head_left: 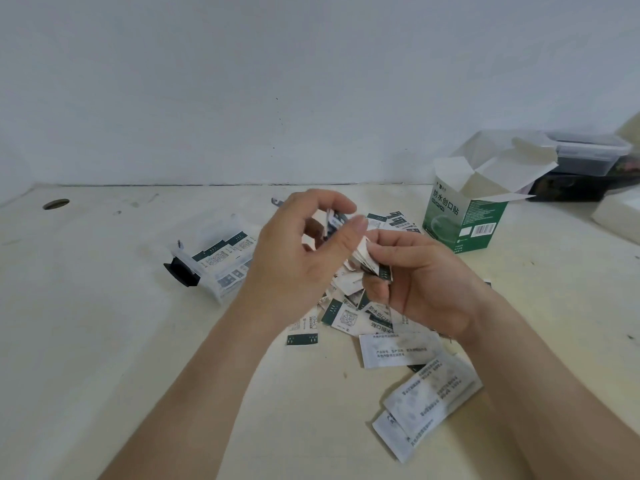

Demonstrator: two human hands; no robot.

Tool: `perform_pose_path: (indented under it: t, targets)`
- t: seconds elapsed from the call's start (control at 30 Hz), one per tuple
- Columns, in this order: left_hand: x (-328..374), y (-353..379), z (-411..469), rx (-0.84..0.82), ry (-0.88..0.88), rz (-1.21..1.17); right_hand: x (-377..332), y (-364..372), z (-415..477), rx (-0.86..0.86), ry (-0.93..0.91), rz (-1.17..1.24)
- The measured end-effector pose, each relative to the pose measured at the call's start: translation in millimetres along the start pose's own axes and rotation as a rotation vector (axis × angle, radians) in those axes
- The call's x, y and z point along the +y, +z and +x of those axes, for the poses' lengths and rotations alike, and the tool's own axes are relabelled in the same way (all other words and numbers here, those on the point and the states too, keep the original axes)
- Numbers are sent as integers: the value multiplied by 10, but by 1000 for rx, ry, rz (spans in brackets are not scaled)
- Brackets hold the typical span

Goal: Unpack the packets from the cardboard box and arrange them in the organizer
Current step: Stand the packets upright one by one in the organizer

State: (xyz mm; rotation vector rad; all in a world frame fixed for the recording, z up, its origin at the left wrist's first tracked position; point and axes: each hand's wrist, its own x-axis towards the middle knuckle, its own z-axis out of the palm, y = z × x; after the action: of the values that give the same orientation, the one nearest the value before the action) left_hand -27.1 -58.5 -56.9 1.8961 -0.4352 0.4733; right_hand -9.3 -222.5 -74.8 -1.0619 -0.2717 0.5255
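Above the middle of the table, my right hand (419,282) grips a small stack of white-and-green packets (367,259). My left hand (298,251) pinches one packet (330,221) between thumb and fingers, just left of that stack. Several loose packets (349,318) lie scattered on the table under both hands, with larger white ones (429,393) toward the front right. The green-and-white cardboard box (467,216) stands open at the back right. The clear plastic organizer (214,258) with a black latch lies at the left, holding several packets.
A clear lidded container (585,150) sits on dark items at the far right, next to a white block (620,216). A round hole (55,204) is in the tabletop at the back left. A white wall runs behind the table.
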Motion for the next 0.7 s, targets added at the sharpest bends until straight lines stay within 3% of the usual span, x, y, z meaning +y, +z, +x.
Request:
perform_pose_path:
  t: [0.07, 0.13, 0.33, 0.57, 0.7]
  targets:
    - [47, 4, -10, 30, 36, -129, 45, 47, 4, -120, 48, 117]
    - [39, 13, -26, 73, 95, -109, 110, 104, 15, -209, 93, 175]
    - [-114, -1, 22, 227, 4, -73, 132, 174, 10, -194, 140, 163]
    - [-67, -40, 32, 168, -58, 185, 103, 217, -23, -66, -13, -357]
    - [-70, -5, 23, 97, -121, 278, 117, 211, -12, -41, -23, -493]
